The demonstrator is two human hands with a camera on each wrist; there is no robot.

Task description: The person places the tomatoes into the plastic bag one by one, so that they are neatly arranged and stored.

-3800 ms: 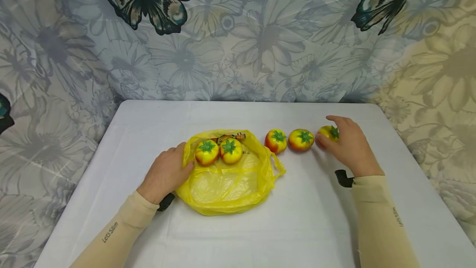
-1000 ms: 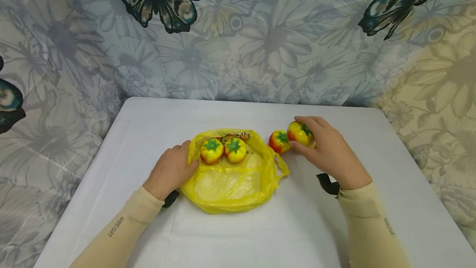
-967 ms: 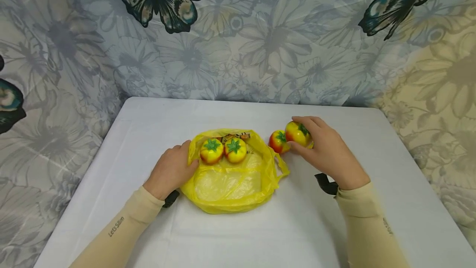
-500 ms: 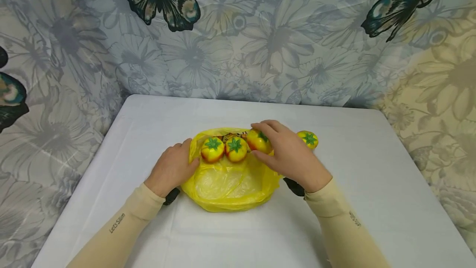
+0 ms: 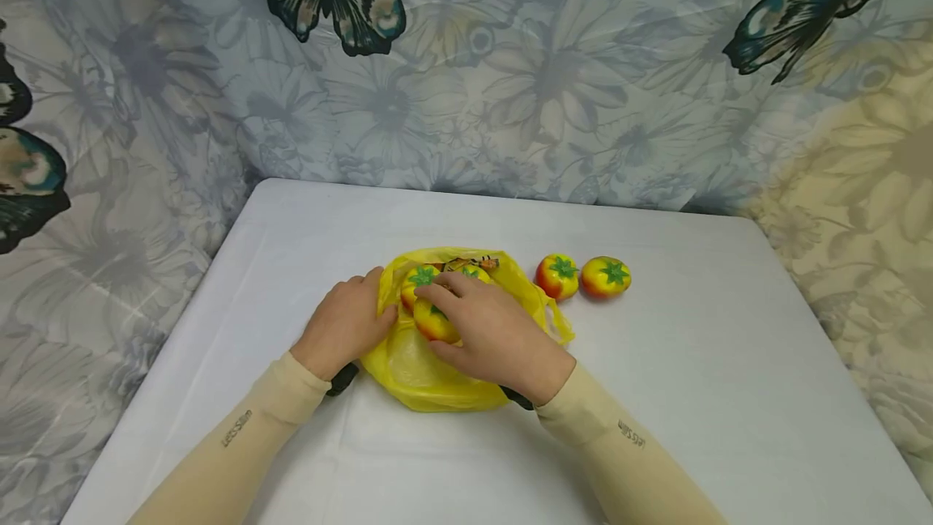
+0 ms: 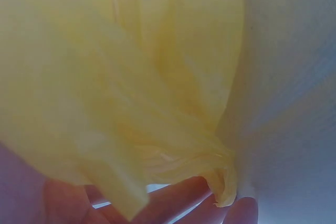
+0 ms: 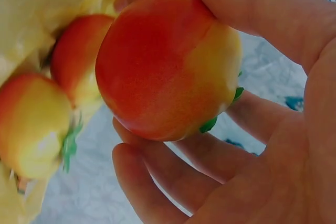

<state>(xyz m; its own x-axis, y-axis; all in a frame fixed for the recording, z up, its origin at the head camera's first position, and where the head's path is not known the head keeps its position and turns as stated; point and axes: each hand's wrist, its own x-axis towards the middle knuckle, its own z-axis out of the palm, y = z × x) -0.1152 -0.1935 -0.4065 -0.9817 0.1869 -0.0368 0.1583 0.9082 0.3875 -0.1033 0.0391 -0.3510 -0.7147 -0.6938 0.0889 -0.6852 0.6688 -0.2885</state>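
Over yellow bag (image 5: pixel 430 389): right hand (image 5: pixel 496 335) (fruit (image 7: pixel 163 66)-holding).

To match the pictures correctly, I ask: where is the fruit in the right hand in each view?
Head: the fruit is below centre, slightly left, in the right hand.
Left wrist: not visible.
Right wrist: upper middle, large.
Shared landmark: yellow bag, in all three.

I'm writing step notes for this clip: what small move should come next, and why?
Probably lower the held fruit into the yellow bag: the right hand grips it at the open mouth, two similar fruits lie inside, and the left hand holds the bag's side.
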